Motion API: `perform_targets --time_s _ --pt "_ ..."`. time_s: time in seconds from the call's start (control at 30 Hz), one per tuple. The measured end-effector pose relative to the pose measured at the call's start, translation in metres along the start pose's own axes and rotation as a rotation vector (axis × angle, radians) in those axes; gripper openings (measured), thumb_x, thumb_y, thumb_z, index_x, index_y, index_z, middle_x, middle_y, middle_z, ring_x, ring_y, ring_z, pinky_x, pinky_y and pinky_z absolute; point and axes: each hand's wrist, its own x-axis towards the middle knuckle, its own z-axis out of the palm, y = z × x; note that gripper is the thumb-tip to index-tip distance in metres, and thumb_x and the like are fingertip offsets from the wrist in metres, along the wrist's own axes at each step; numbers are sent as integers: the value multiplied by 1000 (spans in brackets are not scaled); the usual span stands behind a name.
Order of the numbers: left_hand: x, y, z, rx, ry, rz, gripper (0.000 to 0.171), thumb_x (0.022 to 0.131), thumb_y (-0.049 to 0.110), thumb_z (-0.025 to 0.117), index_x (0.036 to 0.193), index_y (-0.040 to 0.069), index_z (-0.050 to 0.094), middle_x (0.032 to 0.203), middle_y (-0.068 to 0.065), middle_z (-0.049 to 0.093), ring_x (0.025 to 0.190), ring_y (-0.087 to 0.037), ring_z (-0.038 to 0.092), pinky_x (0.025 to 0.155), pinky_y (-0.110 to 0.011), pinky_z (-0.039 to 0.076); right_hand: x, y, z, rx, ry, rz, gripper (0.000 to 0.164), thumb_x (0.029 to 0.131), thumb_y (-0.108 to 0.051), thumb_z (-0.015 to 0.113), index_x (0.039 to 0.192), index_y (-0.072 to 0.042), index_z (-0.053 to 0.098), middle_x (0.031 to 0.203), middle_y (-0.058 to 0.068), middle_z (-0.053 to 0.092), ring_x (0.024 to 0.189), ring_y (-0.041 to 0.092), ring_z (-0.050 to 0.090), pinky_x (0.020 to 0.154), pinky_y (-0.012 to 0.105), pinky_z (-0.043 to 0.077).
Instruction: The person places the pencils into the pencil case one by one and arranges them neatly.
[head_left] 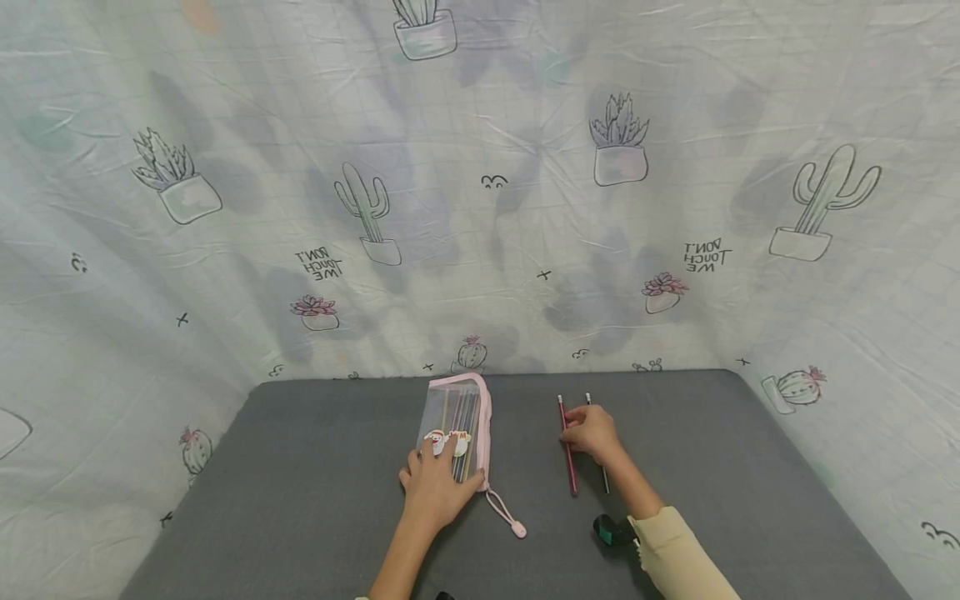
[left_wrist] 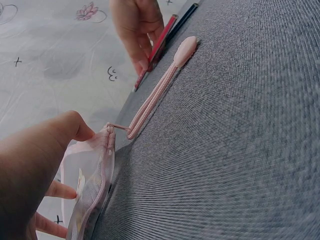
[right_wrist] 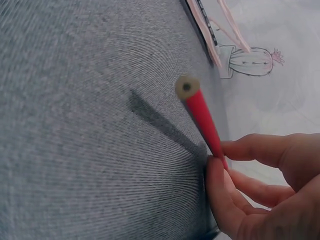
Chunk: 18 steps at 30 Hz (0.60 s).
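Note:
A clear pencil case [head_left: 431, 408] with pink trim lies on the grey table, holding several thin pencils. My left hand [head_left: 435, 487] rests across its near part, fingers spread over the cartoon print and the thumb at the pink zip edge. From that corner a pink cord pull [left_wrist: 186, 50] trails over the cloth. To the right, my right hand [head_left: 592, 433] pinches a red pencil [right_wrist: 202, 117] between thumb and fingers; its unsharpened end points at the right wrist camera. Beside it lies a dark pencil [head_left: 605, 481], partly hidden behind that hand.
A grey cloth-covered table [head_left: 315, 483] spreads around both hands. Behind it hangs a pale curtain [head_left: 487, 250] printed with cacti and potted plants, which also runs along both sides. A black wrist device [head_left: 611, 531] sits by the right sleeve [head_left: 678, 554].

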Motion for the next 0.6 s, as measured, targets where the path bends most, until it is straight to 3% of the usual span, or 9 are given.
perform_targets --time_s 0.33,0.6 --pt "0 -1 1 4 8 4 80 87 58 74 149 10 59 146 -32 48 132 -58 44 94 -75 37 -2 -2 -2 160 -83 93 39 88 10 68 125 21 61 102 27 72 82 23 73 76 43 64" --pt "0 -1 1 5 12 7 79 87 57 75 148 10 59 145 -32 48 131 -59 45 94 -75 37 -7 0 3 210 -75 76 39 94 7 67 131 19 60 104 25 74 83 18 74 74 39 64"
